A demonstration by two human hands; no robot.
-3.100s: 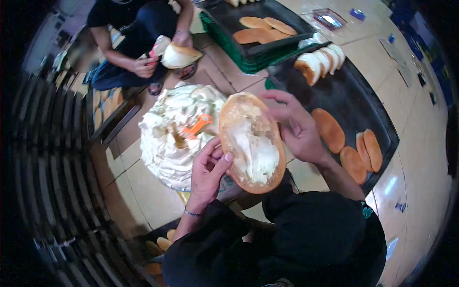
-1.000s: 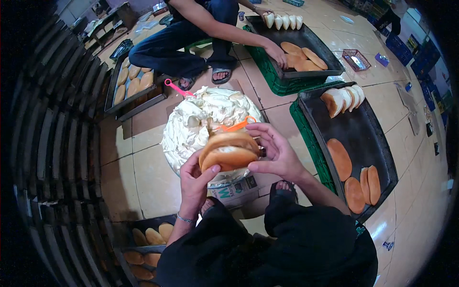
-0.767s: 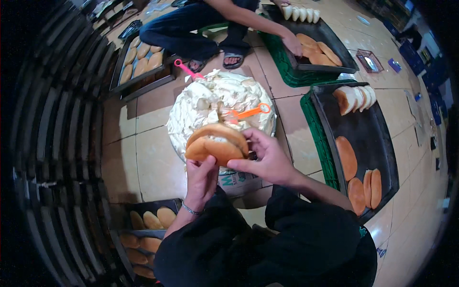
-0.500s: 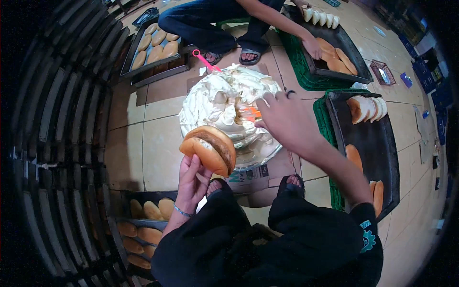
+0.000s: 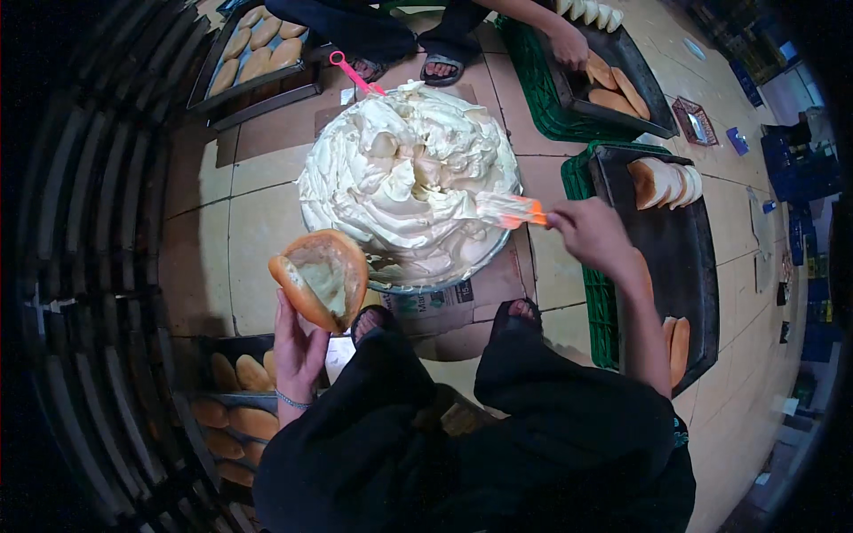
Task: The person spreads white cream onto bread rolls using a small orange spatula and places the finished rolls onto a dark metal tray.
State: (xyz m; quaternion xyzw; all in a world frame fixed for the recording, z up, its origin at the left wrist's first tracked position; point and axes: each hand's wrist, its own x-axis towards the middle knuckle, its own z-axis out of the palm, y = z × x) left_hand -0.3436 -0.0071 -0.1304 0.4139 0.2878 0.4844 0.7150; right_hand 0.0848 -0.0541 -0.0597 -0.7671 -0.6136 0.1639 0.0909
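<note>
My left hand (image 5: 300, 351) holds a split bread bun (image 5: 322, 277) from below, its two halves spread so that the pale inside faces up. In my right hand (image 5: 593, 233) is the orange handle of a spatula (image 5: 515, 211), its blade smeared with cream and slightly blurred. The blade lies at the right side of a heap of whipped cream (image 5: 391, 178), which fills a large round basin (image 5: 435, 286) on the floor between my feet and another person. A pink-handled tool (image 5: 355, 73) leans at the basin's far edge.
Dark trays of buns stand at the far left (image 5: 200, 98), near left (image 5: 275, 340) and right (image 5: 702, 293); the right one holds filled buns (image 5: 665, 184). Across from me a person's hand (image 5: 569, 44) reaches into another tray (image 5: 653, 124). Slatted dark racks (image 5: 98, 266) line the left.
My right hand has taken the spatula out of the cream and moved right with it. The bun in my left hand has been opened wider. The whole view has shifted a little.
</note>
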